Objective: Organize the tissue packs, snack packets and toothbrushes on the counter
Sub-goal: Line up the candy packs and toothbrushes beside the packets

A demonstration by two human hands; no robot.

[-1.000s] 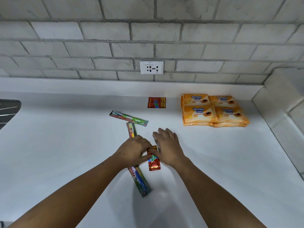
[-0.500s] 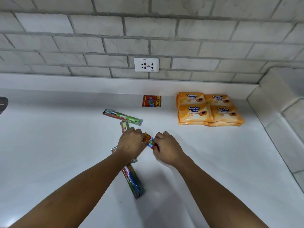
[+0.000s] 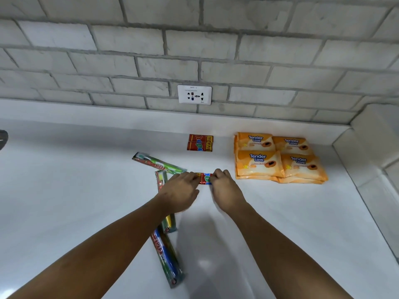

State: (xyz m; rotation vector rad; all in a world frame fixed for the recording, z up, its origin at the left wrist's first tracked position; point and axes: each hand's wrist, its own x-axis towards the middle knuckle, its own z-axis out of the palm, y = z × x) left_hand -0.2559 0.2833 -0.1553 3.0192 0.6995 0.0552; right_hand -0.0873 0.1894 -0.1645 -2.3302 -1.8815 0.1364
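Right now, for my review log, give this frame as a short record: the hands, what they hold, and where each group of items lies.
left hand: pinches the left end of the held snack packet
right hand: pinches its right end
other snack packets: two, touching, near the back wall below the outlet
tissue packs: orange, in a two-by-two block at the right rear of the counter
toothbrushes: three in wrappers, at different angles; one partly under the left hand

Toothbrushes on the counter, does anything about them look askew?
Yes. The green toothbrush slants crosswise, while the yellow toothbrush and blue toothbrush run front to back, unaligned; the tissue packs sit in a neat block.
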